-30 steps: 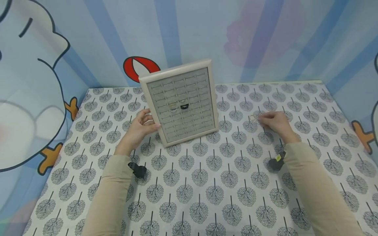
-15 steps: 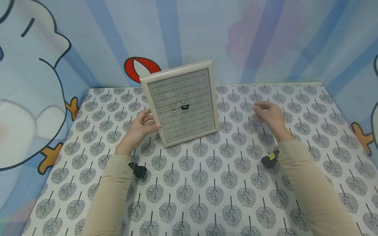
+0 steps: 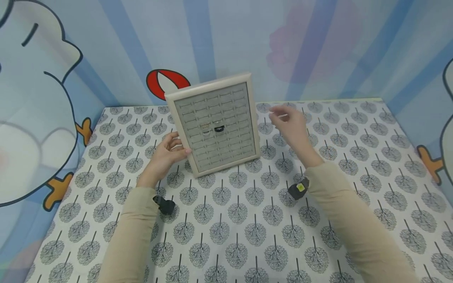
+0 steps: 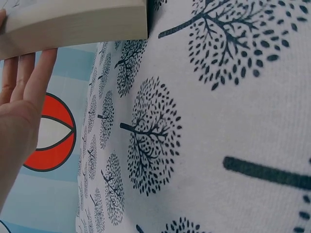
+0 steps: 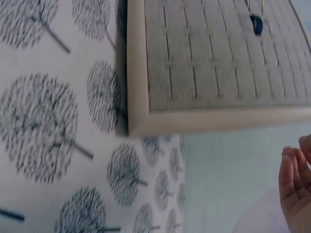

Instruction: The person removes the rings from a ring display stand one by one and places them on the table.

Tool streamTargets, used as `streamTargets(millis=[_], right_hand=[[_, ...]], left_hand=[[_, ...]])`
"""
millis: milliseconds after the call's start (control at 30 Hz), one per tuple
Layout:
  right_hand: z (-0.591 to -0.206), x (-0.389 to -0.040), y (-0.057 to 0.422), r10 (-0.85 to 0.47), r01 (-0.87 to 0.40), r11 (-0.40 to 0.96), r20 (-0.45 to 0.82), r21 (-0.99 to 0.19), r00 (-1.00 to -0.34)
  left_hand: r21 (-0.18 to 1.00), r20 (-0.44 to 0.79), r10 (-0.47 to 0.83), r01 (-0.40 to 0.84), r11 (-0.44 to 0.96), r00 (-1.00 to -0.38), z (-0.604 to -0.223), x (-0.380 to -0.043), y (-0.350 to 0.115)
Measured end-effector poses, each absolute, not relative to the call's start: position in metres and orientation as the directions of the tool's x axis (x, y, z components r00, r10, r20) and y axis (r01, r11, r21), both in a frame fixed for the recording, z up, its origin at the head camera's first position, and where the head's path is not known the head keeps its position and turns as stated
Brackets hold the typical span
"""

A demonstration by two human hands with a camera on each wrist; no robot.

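Cream frame (image 3: 209, 88), long axis tilted left

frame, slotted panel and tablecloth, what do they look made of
Frame: smooth, pale, low sheen; faint side streaks suggest wood grain, though plastic is possible. Slotted panel: matte grey, soft-looking slits, probably fabric over foam. Tablecloth: dull printed cloth, perhaps cotton; fine weave shows up close.

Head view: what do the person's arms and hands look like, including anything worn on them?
The left sleeve and right sleeve are long, plain and beige, with some creases. The left hand and right hand wear no gloves. Beside the cuffs sit a left black device and a right black device, the latter with a yellow-green patch. No cables show.
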State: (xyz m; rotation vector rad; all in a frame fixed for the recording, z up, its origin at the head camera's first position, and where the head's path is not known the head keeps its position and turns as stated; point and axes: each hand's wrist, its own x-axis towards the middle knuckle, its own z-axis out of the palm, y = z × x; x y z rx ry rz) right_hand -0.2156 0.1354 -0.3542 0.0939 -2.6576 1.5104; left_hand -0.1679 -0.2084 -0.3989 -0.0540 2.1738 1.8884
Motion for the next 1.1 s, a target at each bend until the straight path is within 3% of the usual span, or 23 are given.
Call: streamTargets(millis=[267, 767, 1100], right_hand=[[-0.343, -0.205, 0.093, -0.162, -0.250, 0.498, 0.194, -0.830, -0.968], [-0.347, -0.195, 0.055, -0.311, -0.327, 0.507, 0.185, -0.797, -0.932], [-0.351, -0.196, 0.043, -0.330, -0.327, 0.527, 0.166, -0.784, -0.929]], left_hand=[[0.967, -0.205, 0.139, -0.179, 0.183, -0.969, -0.399, -0.167, -0.209], [0.971, -0.187, 0.147, -0.160, 0.179, -0.971, -0.401, -0.168, -0.208], [0.971, -0.190, 0.147, -0.164, 0.173, -0.971, -0.403, -0.168, -0.208]])
